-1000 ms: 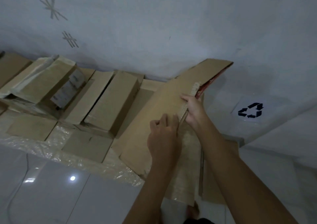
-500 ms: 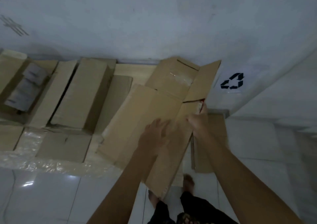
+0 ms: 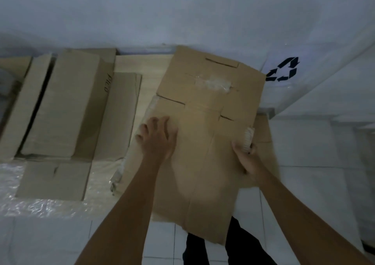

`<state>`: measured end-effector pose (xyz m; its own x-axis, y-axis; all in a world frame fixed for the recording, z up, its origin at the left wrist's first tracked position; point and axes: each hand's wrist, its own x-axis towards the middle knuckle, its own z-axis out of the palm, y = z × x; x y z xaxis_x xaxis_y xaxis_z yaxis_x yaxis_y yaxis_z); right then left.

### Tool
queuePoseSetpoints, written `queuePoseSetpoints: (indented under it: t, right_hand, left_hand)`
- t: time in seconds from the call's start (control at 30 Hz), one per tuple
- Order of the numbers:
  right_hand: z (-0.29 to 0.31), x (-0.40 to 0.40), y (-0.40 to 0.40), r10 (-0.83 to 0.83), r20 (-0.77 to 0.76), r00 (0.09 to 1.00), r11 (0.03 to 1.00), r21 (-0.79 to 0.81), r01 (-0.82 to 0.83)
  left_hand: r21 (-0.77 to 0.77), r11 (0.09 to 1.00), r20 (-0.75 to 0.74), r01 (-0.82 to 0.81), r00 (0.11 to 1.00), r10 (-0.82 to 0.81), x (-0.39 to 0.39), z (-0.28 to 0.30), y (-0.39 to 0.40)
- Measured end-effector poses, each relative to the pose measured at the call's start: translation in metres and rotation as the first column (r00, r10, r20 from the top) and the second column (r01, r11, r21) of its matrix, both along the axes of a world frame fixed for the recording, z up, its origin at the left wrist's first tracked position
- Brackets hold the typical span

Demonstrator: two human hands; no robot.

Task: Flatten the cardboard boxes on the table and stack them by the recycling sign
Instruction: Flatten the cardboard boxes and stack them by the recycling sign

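A flattened cardboard box lies half on the wooden table, its near end overhanging the tiled floor. The left hand presses flat on it, fingers spread. The right hand grips its right edge. The recycling sign hangs on the wall just right; unflattened boxes sit left.

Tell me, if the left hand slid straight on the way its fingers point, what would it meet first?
Probably the slit in the flattened box that the left hand presses; depth is unclear.
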<state>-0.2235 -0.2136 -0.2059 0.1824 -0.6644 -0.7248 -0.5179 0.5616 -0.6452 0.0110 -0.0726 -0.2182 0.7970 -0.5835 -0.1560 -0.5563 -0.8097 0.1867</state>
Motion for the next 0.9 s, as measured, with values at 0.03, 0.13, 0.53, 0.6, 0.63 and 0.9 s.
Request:
queuePoseSetpoints:
  t: [0.03, 0.13, 0.53, 0.6, 0.63, 0.9]
  right_hand:
    - [-0.001, -0.001, 0.007, -0.051, 0.041, 0.998, 0.996, 0.079, 0.048]
    - [-0.006, -0.001, 0.023, -0.188, 0.168, 0.968, 0.971, 0.183, 0.156]
    - [-0.015, 0.002, 0.025, -0.231, 0.242, 0.942, 0.966, -0.058, 0.252]
    - [-0.014, 0.004, 0.022, -0.201, 0.227, 0.953, 0.966, -0.116, 0.232]
    - [-0.011, 0.005, 0.02, -0.184, 0.226, 0.957, 0.966, -0.139, 0.218]
    - [0.05, 0.02, 0.033, 0.033, 0.254, 0.967, 0.945, -0.323, 0.053]
  left_hand:
    - [0.012, 0.999, -0.038, -0.049, 0.998, 0.05, 0.008, -0.003, -0.005]
    - [-0.006, 0.981, -0.12, -0.194, 0.974, 0.192, 0.023, -0.011, -0.011]
    - [-0.026, 0.934, -0.359, -0.357, 0.875, 0.325, 0.07, 0.003, -0.018]
    - [-0.052, 0.946, -0.438, -0.319, 0.859, 0.266, 0.081, 0.002, -0.014]
    - [-0.082, 0.945, -0.46, -0.317, 0.853, 0.246, 0.085, 0.002, -0.011]
    - [-0.363, 0.777, -0.575, -0.515, 0.78, 0.248, 0.065, 0.044, 0.063]
